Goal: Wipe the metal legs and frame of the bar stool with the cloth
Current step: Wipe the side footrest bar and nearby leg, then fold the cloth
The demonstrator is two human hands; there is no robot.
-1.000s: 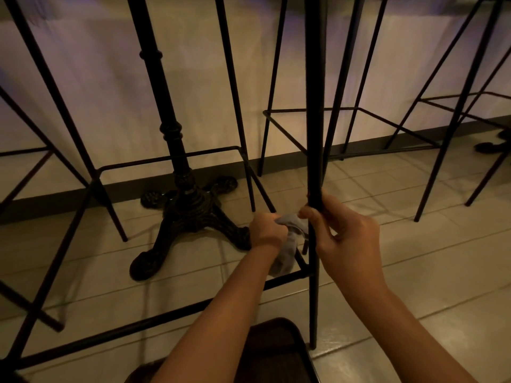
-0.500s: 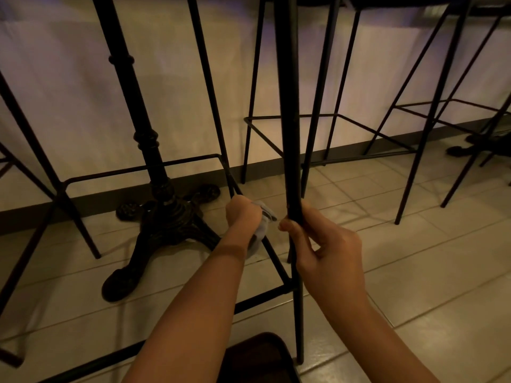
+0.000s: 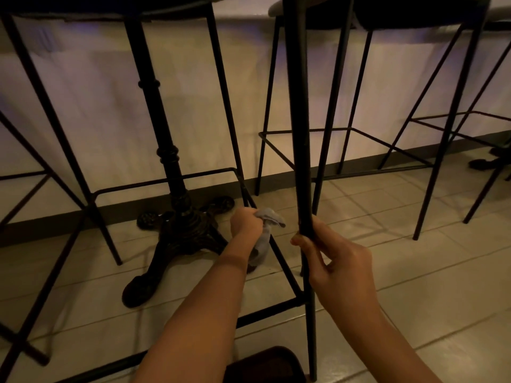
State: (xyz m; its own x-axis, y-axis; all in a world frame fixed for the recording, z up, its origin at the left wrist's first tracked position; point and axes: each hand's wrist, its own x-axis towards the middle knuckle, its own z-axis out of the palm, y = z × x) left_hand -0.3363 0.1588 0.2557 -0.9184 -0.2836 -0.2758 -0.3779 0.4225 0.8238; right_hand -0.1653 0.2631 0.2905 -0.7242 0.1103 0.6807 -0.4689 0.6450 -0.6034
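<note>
The black metal bar stool stands right in front of me, its near leg (image 3: 297,120) running from the top of the view down to the tiled floor. My right hand (image 3: 334,258) is wrapped around that leg a little above the footrest joint. My left hand (image 3: 246,223) grips a grey cloth (image 3: 264,239) and presses it against the stool's right side footrest bar (image 3: 284,269), which slants away toward the far leg (image 3: 224,100). The cloth hangs down below my fist. The front footrest bar (image 3: 265,313) passes under my left forearm.
An ornate black cast-iron table pedestal (image 3: 177,217) stands on the floor behind the stool. More black bar stools (image 3: 343,128) line the pale wall to the right and left. A dark object (image 3: 265,366) lies at the bottom edge near my arms.
My left hand has slid the cloth away from the near leg, back along the side footrest bar. My right hand keeps its hold on the leg. The camera view has tilted upward.
</note>
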